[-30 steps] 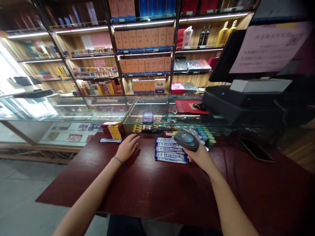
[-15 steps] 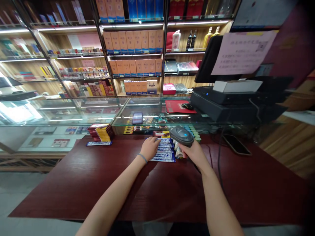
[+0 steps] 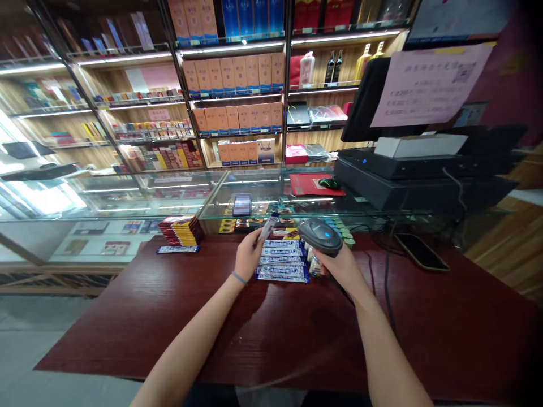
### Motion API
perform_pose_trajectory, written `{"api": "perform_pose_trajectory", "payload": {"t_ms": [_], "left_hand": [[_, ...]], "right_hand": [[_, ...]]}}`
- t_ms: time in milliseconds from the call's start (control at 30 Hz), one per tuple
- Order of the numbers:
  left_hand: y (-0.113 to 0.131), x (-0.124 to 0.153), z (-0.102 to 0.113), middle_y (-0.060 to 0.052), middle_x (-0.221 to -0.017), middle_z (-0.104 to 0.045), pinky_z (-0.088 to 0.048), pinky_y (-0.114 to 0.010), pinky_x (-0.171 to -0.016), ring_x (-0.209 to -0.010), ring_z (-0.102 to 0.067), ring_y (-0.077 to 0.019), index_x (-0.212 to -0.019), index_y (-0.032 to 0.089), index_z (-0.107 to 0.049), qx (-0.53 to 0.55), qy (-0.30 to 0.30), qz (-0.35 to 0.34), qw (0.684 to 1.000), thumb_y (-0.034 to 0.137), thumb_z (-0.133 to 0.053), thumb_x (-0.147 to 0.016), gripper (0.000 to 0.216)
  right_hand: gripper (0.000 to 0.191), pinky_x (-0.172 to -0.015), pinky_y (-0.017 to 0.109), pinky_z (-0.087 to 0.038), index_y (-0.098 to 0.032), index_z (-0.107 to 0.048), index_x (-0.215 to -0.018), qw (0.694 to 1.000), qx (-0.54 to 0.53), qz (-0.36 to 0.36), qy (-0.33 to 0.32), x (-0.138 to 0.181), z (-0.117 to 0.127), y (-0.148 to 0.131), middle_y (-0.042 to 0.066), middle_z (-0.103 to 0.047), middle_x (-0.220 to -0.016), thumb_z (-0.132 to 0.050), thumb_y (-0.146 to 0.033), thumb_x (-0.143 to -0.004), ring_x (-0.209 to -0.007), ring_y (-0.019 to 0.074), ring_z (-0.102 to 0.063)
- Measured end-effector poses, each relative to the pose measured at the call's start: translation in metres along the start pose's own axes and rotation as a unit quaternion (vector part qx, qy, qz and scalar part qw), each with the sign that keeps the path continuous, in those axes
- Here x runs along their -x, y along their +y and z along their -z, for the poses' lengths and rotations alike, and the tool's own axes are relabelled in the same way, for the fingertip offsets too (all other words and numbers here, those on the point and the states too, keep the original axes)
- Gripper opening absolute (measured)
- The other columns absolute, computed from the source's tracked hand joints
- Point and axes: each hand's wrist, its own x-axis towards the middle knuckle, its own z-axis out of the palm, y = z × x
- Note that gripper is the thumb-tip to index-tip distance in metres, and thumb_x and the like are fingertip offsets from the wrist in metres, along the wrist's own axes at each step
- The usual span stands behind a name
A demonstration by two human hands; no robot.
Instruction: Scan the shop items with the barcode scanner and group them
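Observation:
My left hand (image 3: 248, 257) is closed on one slim wrapped snack bar (image 3: 268, 227), raised and tilted above the counter. Just right of that hand, several blue-and-white snack bars (image 3: 282, 261) lie in a row on the dark red counter (image 3: 178, 316). My right hand (image 3: 343, 268) grips a black barcode scanner (image 3: 321, 236) with a blue light, its head near the right ends of the bars. Small packets (image 3: 314, 265) show partly behind the scanner. At the left, a single blue-and-white bar (image 3: 178, 249) lies in front of a stack of red and yellow packs (image 3: 182, 230).
A glass display case (image 3: 220, 195) runs along the counter's back. On it are a red mat (image 3: 316, 185) with a mouse (image 3: 330, 183) and a black cash register (image 3: 382, 181). A phone (image 3: 422, 251) lies at the right near a hanging cable (image 3: 387, 282). Green-lidded small tubs (image 3: 345, 232) stand behind the scanner.
My left hand has lifted a snack bar off the row and tilted it up, shifting slightly left. My right hand still holds the scanner in nearly the same place. The view has shifted slightly.

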Motion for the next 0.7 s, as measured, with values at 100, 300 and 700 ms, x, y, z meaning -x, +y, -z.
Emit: {"api": "perform_pose_trajectory", "payload": {"t_ms": [100, 300, 700], "left_hand": [[-0.017, 0.004, 0.028, -0.010, -0.117, -0.074, -0.055, -0.035, -0.090, -0.102, -0.070, -0.0230, -0.128, 0.018, -0.066, 0.150, 0.010, 0.108, 0.983, 0.042, -0.063, -0.091, 0.045], [-0.049, 0.024, 0.077, -0.008, -0.105, -0.077, -0.053, -0.027, -0.069, -0.082, -0.069, -0.0191, -0.124, 0.015, -0.071, 0.229, -0.007, 0.225, 0.947, 0.048, -0.078, -0.075, 0.060], [-0.056, 0.029, 0.091, -0.008, -0.117, -0.075, -0.051, -0.031, -0.090, -0.104, -0.068, -0.0237, -0.115, 0.018, -0.077, 0.169, -0.009, 0.233, 0.957, 0.033, -0.072, -0.078, 0.040]], "right_hand": [[0.051, -0.041, 0.031, -0.045, -0.023, -0.056, -0.122, 1.000, 0.018, 0.009, -0.005, 0.003, -0.009, -0.001, -0.003, -0.063, -0.061, -0.073, -0.042, -0.078, -0.040, 0.0166, -0.051], [0.049, -0.058, 0.032, -0.052, -0.025, -0.055, -0.123, 0.993, 0.082, 0.046, -0.066, 0.015, -0.046, 0.003, 0.002, -0.073, -0.084, -0.069, -0.035, -0.077, -0.065, 0.0225, -0.068], [0.057, -0.085, 0.041, -0.055, -0.022, -0.053, -0.133, 0.954, 0.208, 0.125, -0.175, 0.025, -0.077, 0.026, 0.012, -0.076, -0.113, -0.065, -0.029, -0.078, -0.108, 0.0345, -0.071]]}}
